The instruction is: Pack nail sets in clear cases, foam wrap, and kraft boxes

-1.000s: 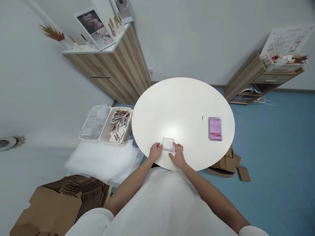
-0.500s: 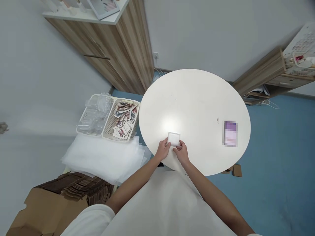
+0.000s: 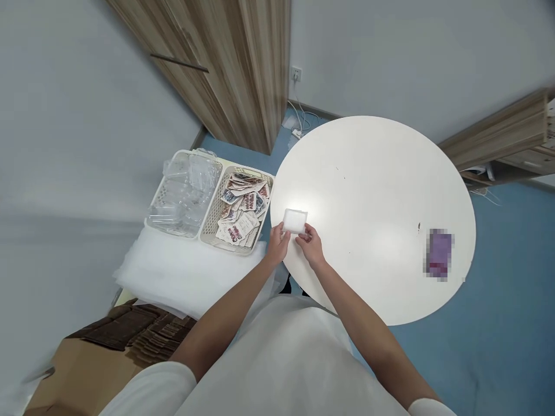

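Just over the near left edge of the round white surface [image 3: 377,173], both hands are holding a small white packet [image 3: 295,221], flat and squarish. Left hand [image 3: 278,245] is gripping its left side, fingers closed narrow on the edge, thumb toward the near corner. Right hand [image 3: 311,246] is pinching the near right corner, fingers curled, gap small. Can't tell if the packet is touching the surface or sitting slightly above it.

Lower left, brown cardboard [image 3: 76,367] is lying next to a row of dark folded cardboard pieces [image 3: 121,329]. Beyond those, white translucent sheets [image 3: 173,268] are lying in a loose stack, layers overlapping.

Past the sheets, two cream baskets are standing side by side: the card basket [image 3: 211,224], nearly against the surface, is holding a jumbled heap of printed cards [image 3: 243,211]; the outer basket [image 3: 174,233] is holding clear plastic pieces [image 3: 191,185].

Right side of the surface: a purple item [image 3: 439,254] is lying well apart from the hands, pixelated, details unreadable.

Farther back, a wood-grain cabinet [image 3: 243,69] is standing behind the baskets, white cables [image 3: 300,115] are trailing on the blue floor [image 3: 515,248] beside it, and a wooden shelf unit [image 3: 498,130] is standing far right.
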`<state>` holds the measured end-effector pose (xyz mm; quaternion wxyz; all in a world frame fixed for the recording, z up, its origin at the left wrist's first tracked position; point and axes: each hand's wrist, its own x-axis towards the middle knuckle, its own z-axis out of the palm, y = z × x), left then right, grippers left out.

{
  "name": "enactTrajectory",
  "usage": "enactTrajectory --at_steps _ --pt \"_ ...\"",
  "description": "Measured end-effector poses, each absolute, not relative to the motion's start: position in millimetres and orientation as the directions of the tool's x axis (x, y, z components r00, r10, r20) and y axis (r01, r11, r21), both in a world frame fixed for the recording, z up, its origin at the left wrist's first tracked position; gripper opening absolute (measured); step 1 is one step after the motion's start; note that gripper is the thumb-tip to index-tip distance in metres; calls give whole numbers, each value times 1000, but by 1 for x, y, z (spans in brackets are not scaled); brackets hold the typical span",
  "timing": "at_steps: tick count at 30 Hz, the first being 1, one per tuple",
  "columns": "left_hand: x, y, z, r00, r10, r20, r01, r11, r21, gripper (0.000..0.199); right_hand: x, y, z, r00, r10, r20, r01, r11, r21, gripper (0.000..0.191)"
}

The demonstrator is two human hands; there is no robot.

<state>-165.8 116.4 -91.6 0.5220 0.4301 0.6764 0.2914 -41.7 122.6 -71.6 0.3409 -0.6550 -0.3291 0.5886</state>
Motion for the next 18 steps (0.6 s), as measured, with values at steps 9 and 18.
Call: enactTrajectory --at_steps 9,18 --pt "-164 119 -101 -158 908 -388 203 414 887 49 -55 129 -86 95 864 -494 79 -501 -862 60" --pt "-166 122 -96 -160 899 -408 232 436 870 60 -46 129 -88 35 875 -484 170 -482 -860 64"
